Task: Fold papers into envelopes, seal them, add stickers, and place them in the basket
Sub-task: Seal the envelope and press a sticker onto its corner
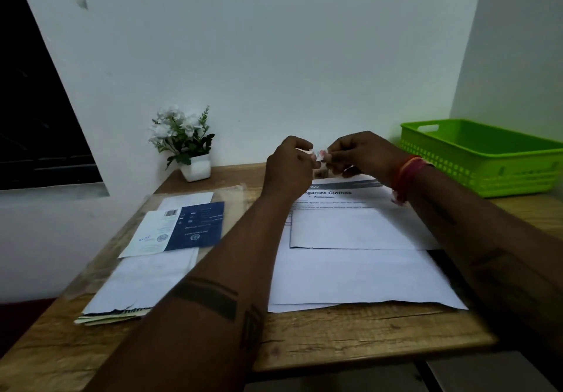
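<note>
My left hand (pixel 288 163) and right hand (pixel 362 155) both pinch a small white-and-pink paper sticker (pixel 320 156) between curled fingertips, raised above the far edge of the folded white printed paper sheet (pixel 359 227).

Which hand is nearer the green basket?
Right. The right hand is raised just left of the green basket; the left hand is farther left, beyond the small sticker both pinch.
</note>
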A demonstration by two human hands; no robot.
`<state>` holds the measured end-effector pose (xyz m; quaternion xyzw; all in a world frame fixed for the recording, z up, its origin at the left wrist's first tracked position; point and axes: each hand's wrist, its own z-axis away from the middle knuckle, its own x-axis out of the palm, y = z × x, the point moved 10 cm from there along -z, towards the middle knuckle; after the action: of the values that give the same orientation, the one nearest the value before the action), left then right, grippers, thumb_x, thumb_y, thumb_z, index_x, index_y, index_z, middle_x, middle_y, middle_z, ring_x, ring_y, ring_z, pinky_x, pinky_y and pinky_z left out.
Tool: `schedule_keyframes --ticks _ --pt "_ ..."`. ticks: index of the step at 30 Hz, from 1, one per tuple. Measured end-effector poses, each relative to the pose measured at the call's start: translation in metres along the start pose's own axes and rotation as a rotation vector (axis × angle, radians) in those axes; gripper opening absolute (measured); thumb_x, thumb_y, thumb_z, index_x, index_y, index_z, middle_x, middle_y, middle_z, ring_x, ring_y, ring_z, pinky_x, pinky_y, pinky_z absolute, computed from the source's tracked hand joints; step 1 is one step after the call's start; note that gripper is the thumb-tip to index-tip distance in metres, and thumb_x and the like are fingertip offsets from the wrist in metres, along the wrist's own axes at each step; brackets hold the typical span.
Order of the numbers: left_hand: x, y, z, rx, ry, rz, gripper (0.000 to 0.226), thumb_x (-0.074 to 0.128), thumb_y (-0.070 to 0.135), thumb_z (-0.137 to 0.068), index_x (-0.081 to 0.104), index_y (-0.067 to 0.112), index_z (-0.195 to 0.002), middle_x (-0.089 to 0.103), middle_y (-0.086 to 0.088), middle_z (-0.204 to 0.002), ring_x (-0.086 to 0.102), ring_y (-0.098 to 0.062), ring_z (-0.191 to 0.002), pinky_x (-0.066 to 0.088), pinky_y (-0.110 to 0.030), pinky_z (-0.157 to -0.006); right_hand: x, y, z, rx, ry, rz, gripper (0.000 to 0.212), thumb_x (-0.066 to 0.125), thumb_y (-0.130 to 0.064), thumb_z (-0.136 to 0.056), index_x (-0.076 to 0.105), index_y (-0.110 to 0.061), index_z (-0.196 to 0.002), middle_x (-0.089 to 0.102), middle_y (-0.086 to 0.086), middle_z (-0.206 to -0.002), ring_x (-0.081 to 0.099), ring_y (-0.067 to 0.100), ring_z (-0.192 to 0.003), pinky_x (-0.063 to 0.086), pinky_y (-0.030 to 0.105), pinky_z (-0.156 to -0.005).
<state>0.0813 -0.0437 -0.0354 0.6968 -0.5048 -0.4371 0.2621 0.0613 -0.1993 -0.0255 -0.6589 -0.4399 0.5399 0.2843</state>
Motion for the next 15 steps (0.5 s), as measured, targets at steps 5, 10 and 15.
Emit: schedule_keyframes --ticks 5,10,15 --pt "0.019 0.017 0.015 -0.025 -0.167 0.114 0.014 0.064 0.01 -0.086 0.069 0.021 -0.092 0.078 0.0 -0.08 0.075 -0.021 -0.076 0.062 -0.042 -0.075 -0.019 0.004 0.028 0.019 0.086 -0.08 0.015 0.073 -0.025 -0.087 0.07 -0.011 -0.085 0.072 0.009 -0.081 0.064 0.014 -0.072 0.05 0.027 -0.062" --pt "0.037 0.031 0.039 -0.055 -0.275 0.153 0.004 0.07 0.015 -0.084 0.068 0.013 -0.087 0.079 -0.002 -0.082 0.074 -0.026 -0.077 0.06 -0.043 -0.079 -0.03 0.007 0.05 0.045 0.135 -0.199 0.008 0.065 -0.019 -0.091 0.069 -0.015 -0.086 0.072 0.005 -0.081 0.066 0.011 -0.069 0.05 0.024 -0.06" --pt "0.049 0.039 0.054 -0.124 -0.332 0.187 0.015 0.064 0.02 -0.098 0.066 0.006 -0.093 0.078 -0.01 -0.088 0.062 -0.015 -0.062 0.048 -0.027 -0.062 -0.037 0.006 0.069 0.019 0.162 -0.236 0.01 0.066 -0.02 -0.091 0.069 -0.018 -0.082 0.071 -0.001 -0.073 0.065 0.012 -0.069 0.052 0.032 -0.071"
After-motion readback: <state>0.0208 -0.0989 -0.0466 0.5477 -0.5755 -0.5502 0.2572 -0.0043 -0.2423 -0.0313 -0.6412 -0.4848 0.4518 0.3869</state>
